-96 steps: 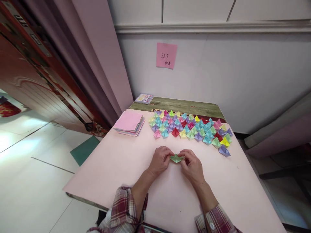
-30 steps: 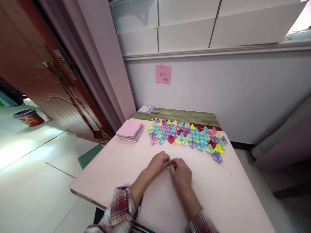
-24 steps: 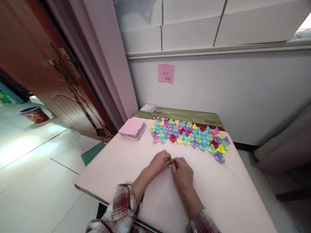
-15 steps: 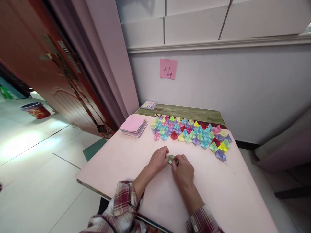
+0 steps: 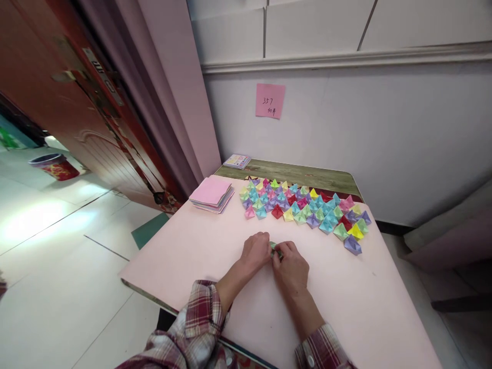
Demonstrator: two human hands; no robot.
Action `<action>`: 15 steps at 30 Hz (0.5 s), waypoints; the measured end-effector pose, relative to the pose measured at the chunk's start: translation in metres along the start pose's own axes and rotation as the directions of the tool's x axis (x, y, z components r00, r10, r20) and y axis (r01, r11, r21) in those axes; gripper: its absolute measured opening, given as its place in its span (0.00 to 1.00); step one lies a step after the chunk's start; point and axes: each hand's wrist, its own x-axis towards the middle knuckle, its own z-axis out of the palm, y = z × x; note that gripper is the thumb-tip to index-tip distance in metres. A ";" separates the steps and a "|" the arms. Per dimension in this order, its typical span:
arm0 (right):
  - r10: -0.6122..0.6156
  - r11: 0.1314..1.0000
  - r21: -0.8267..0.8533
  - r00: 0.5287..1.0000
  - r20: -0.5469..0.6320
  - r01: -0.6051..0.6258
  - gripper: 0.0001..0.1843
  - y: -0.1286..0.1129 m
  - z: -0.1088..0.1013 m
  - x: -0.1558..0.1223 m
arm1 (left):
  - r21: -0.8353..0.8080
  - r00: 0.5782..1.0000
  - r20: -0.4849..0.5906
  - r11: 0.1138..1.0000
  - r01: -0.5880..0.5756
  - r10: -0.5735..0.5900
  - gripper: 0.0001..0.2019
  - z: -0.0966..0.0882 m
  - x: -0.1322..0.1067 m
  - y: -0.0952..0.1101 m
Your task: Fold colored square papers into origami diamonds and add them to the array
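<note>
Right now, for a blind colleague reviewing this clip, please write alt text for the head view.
The left hand and right hand pinch a small green folded paper between them over a pink table. Beyond lie rows of colourful folded paper pieces, with a stack of paper sheets to their left and a pink note on the wall.

Your left hand and right hand hide most of the green paper fold; the bottom edge cuts off your table.
</note>
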 end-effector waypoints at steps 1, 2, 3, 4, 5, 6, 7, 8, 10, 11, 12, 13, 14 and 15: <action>0.006 1.000 0.015 1.000 0.000 -0.006 0.06 0.000 -0.001 0.000 | -0.005 1.000 -0.002 1.000 -0.005 0.005 0.07 0.000 0.000 -0.001; 0.015 0.999 0.041 1.000 -0.005 -0.015 0.07 0.000 -0.002 0.001 | -0.009 1.000 -0.004 1.000 -0.012 0.011 0.07 -0.001 -0.001 -0.002; 0.030 0.997 0.076 0.999 -0.016 -0.029 0.09 0.000 -0.004 0.002 | -0.018 1.000 -0.008 1.000 -0.019 0.019 0.06 -0.001 -0.002 -0.004; 0.053 0.992 0.117 0.998 -0.030 -0.049 0.11 0.001 -0.006 0.003 | -0.040 1.000 -0.013 0.999 -0.028 0.028 0.06 -0.002 -0.002 -0.006; 0.082 0.984 0.160 0.996 -0.044 -0.074 0.12 0.003 -0.009 0.005 | -0.079 0.999 -0.018 0.996 -0.037 0.036 0.06 -0.004 -0.003 -0.007; 0.112 0.974 0.204 0.992 -0.055 -0.099 0.14 0.006 -0.013 0.007 | -0.133 0.999 -0.025 0.990 -0.043 0.040 0.07 -0.005 -0.003 -0.009; 0.141 0.961 0.247 0.988 -0.060 -0.122 0.14 0.009 -0.017 0.009 | -0.197 0.999 -0.037 0.979 -0.043 0.036 0.09 -0.005 -0.003 -0.011; 0.155 0.948 0.290 0.986 -0.056 -0.133 0.14 0.013 -0.022 0.011 | -0.265 0.998 -0.054 0.964 -0.038 0.025 0.12 -0.006 -0.003 -0.013; 0.137 0.925 0.364 0.989 -0.045 -0.112 0.14 0.021 -0.031 0.015 | -0.373 0.996 -0.094 0.927 -0.026 -0.010 0.15 -0.006 -0.003 -0.018; 0.090 0.916 0.394 0.996 -0.029 -0.071 0.14 0.025 -0.035 0.016 | -0.410 0.993 -0.117 0.912 -0.025 -0.026 0.15 -0.006 -0.003 -0.020; 0.033 0.911 0.412 0.999 -0.011 -0.025 0.13 0.028 -0.039 0.017 | -0.439 0.990 -0.139 0.898 -0.032 -0.033 0.15 -0.005 -0.003 -0.023; -0.032 0.910 0.414 0.999 0.013 0.024 0.13 0.031 -0.042 0.017 | -0.463 0.987 -0.157 0.886 -0.044 -0.033 0.14 -0.004 -0.003 -0.025; -0.099 0.913 0.401 0.994 0.042 0.073 0.12 0.033 -0.043 0.017 | -0.479 0.985 -0.170 0.876 -0.058 -0.028 0.13 -0.003 -0.003 -0.026; -0.155 0.920 0.375 0.985 0.073 0.117 0.11 0.034 -0.044 0.017 | -0.489 0.984 -0.176 0.869 -0.072 -0.018 0.12 -0.002 -0.003 -0.027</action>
